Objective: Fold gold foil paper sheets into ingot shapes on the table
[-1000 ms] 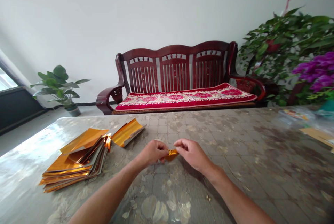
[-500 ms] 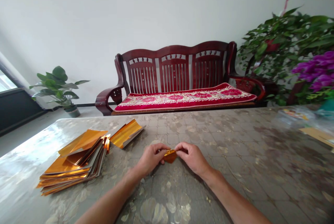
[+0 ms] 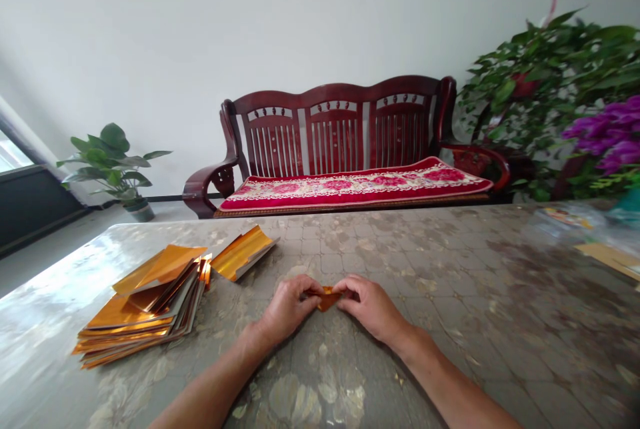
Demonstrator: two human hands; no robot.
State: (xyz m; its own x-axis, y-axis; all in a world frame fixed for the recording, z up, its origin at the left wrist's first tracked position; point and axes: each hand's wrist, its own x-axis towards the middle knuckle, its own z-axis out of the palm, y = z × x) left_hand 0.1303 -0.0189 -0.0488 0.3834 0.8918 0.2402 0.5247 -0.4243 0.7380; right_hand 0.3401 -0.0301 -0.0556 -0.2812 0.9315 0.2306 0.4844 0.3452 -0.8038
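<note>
A small folded piece of gold foil paper [image 3: 328,299] is pinched between my two hands, low over the middle of the table. My left hand [image 3: 293,302] is closed on its left end, thumb and fingers together. On the right end, my right hand [image 3: 367,302] grips it the same way. The paper's ends are hidden under my fingers. To the left lies an uneven stack of gold foil paper sheets [image 3: 127,315]. Just beyond the stack rest a few loose, slightly curled gold sheets [image 3: 243,253].
The table [image 3: 450,269] has a patterned, shiny cover. Clear plastic packaging [image 3: 565,219] and a tan card-like piece [image 3: 607,261] lie at its far right. Behind stands a dark red wooden bench [image 3: 330,129] with a floral cushion [image 3: 350,185]. Potted plants [image 3: 115,162] flank it.
My fingers have shifted on the gold paper, with both thumbs now lower against it. Less of the paper shows between my hands. The stack and loose sheets stay put.
</note>
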